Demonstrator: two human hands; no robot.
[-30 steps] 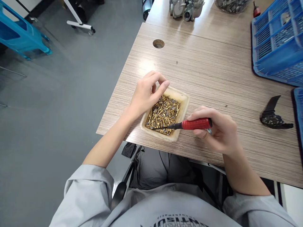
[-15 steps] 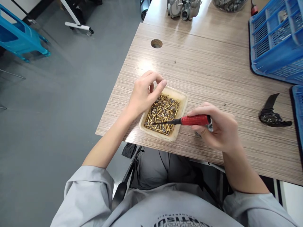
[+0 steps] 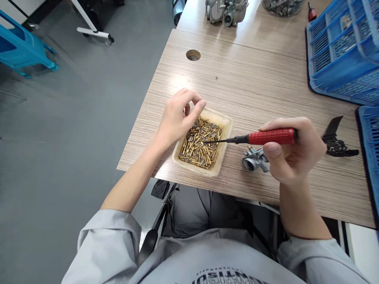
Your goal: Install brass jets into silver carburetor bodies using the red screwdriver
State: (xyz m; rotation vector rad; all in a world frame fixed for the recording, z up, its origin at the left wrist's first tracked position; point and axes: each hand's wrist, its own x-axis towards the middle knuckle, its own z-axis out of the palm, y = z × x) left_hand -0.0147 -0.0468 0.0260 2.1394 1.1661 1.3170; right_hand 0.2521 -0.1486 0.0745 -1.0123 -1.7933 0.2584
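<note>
**While the tray is overhung by the left hand, it is reached from the right by a screwdriver**

As the brass parts (image 3: pixel 201 148) are approached from the side, a red-handled screwdriver (image 3: pixel 271 137) is gripped by its handle in the right hand (image 3: pixel 296 152), above the table (image 3: pixel 266 90). Its long axis is laid almost straight across the body, with the butt pointed right and the thin dark shaft pointed left. The near right rim of the shallow tray (image 3: pixel 221 157) is crossed from above by the shaft, and the tip is brought to the middle of the brass parts; whether any are touched cannot be told.

The tray is set directly ahead of the lap, between the hands, its longer sides run away from the body and slanted to the right at the far end. It is thus crossed by the tool at a wide angle. The nearer of the two is the left hand (image 3: pixel 179 118), by which the far left corner is partly covered; its fingers are loosely curled, with the thumb brought close to the forefinger. Nothing is seen in it, though the fingertips are partly hidden, and a pinch cannot be ruled out.

Below the red handle, a small metal casting (image 3: pixel 252 163) is placed to the right of the tray, well apart from the left hand.
</note>
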